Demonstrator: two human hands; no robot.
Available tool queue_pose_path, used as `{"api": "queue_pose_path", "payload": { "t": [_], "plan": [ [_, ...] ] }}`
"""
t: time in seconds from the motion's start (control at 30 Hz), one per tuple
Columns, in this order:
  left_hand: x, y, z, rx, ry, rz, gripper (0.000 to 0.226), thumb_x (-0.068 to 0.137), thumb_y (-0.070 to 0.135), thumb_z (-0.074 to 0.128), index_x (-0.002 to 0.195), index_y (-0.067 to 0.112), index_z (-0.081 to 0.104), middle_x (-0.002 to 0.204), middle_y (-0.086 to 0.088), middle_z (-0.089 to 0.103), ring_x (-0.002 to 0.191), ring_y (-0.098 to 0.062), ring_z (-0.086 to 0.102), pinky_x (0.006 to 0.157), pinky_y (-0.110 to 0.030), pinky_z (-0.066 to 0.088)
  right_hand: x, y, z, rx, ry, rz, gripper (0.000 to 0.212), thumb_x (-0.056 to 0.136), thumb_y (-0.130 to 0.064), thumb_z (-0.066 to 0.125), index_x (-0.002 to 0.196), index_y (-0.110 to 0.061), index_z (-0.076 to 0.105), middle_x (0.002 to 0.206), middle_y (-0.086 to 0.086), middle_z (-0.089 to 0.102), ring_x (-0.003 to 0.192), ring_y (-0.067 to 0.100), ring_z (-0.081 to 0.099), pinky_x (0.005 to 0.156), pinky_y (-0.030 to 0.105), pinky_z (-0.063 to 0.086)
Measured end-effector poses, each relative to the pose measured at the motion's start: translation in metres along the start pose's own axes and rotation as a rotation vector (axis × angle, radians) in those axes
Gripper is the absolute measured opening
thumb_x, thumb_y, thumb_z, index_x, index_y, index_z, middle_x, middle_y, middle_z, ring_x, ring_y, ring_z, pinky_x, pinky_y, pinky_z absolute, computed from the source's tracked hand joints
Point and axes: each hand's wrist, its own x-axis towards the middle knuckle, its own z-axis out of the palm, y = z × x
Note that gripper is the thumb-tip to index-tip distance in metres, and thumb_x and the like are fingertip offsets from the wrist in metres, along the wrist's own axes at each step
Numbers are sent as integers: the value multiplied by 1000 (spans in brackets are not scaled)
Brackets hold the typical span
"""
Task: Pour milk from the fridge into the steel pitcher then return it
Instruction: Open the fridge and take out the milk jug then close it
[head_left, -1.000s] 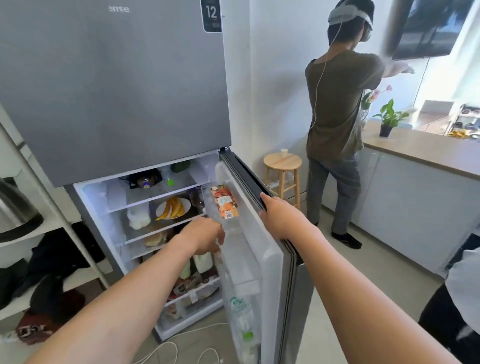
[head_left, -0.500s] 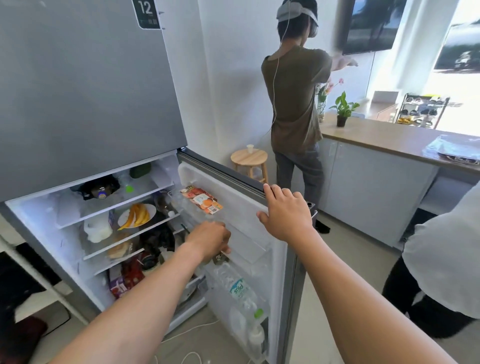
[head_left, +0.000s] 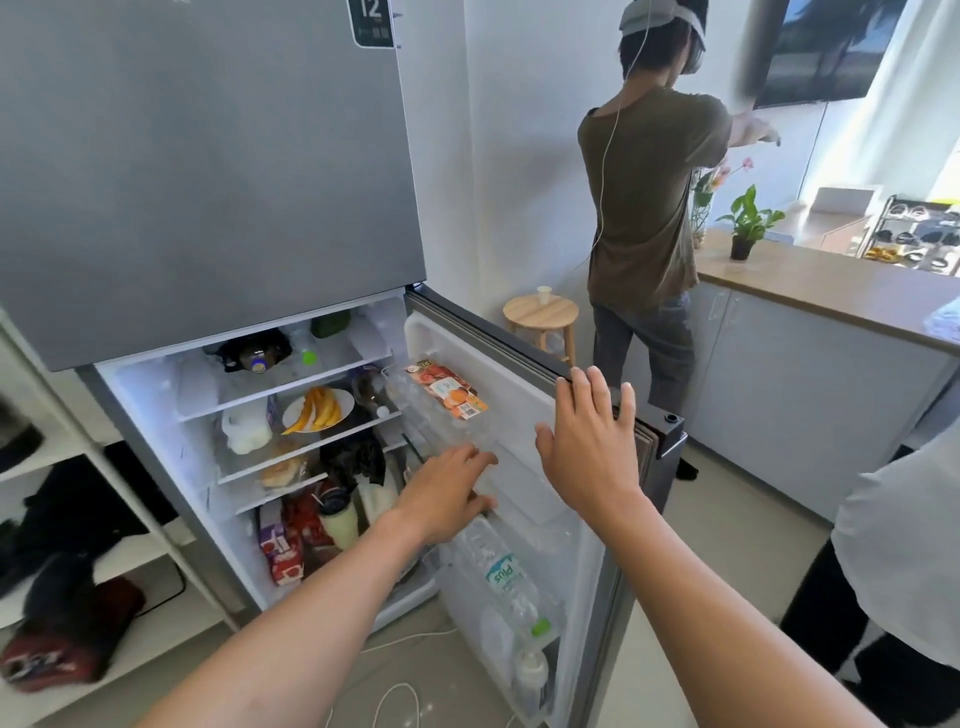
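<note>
Fridge door (head_left: 524, 400) open — water btl (head_left: 501, 571) in it (person (head_left: 644, 208) beyond).

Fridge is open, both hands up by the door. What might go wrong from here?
The right hand lies flat on the edge of the fridge door, not gripping, so it may swing toward the person standing behind. The left hand reaches toward crowded shelves; pulling out the white bottles could topple neighbours. A white cable loops on the floor, a possible trip.
</note>
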Motion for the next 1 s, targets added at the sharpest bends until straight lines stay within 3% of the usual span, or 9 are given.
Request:
{"api": "queue_pose_path", "payload": {
  "t": [0.07, 0.13, 0.3, 0.43, 0.6, 0.73, 0.87, 1.0],
  "plan": [
    [-20, -12, 18, -38, 69, -44, 70, 97, 38, 57, 155, 26, 21, 162, -1, 18, 150, -21, 16, 120, -40, 21, -11, -19, 9, 100, 62, -80, 49, 93, -34, 55, 135, -9, 50, 144, 13, 47, 140, 31, 35, 114, 55, 21],
    [-42, -31, 36, -56, 70, -119, 75, 97, 36, 54, 157, 25, 11, 165, -5, 7, 153, -24, 6, 122, -39, 16, -22, -37, 16, 198, 100, -203, 41, 92, -29, 55, 129, -12, 55, 137, 10, 53, 136, 28, 41, 113, 52, 28],
    [-81, -76, 73, -55, -115, -232, 74, 96, 40, 53, 156, 23, 14, 159, -3, 22, 147, -23, 24, 117, -39, 27, -49, -71, 52, 375, 9, -502, 29, 92, -23, 48, 116, -15, 62, 119, 1, 62, 119, 22, 54, 101, 33, 43],
    [-90, -91, 98, -97, -266, -295, 71, 99, 36, 48, 158, 21, 11, 160, -3, 24, 147, -25, 26, 117, -39, 25, -66, -82, 99, 412, -246, -631, 30, 93, -21, 42, 115, -14, 60, 111, 2, 61, 103, 22, 59, 84, 34, 51],
    [-86, -111, 142, -195, -354, -316, 67, 99, 36, 49, 156, 20, 18, 158, -6, 32, 144, -26, 33, 116, -39, 27, -77, -79, 145, 333, -579, -438, 43, 99, -27, 37, 141, -21, 42, 138, 0, 47, 125, 22, 45, 102, 34, 40],
    [-79, -128, 175, -231, -447, -305, 66, 99, 37, 47, 156, 18, 18, 156, -10, 34, 141, -29, 38, 112, -41, 31, -69, -79, 172, 263, -736, -266, 49, 101, -33, 38, 148, -21, 29, 149, 1, 35, 133, 21, 37, 108, 32, 34],
    [-69, -143, 205, -284, -510, -298, 67, 100, 36, 46, 156, 18, 16, 156, -12, 35, 137, -31, 43, 109, -42, 32, -58, -83, 195, 221, -783, -105, 53, 99, -37, 44, 147, -22, 27, 156, 3, 19, 136, 24, 34, 108, 35, 38],
    [-52, -155, 226, -362, -520, -293, 62, 100, 36, 46, 154, 19, 20, 150, -13, 41, 131, -33, 48, 103, -42, 36, -44, -87, 214, 191, -740, -69, 57, 98, -36, 50, 147, -20, 28, 158, 7, 9, 137, 27, 34, 106, 37, 44]
  ]
}}
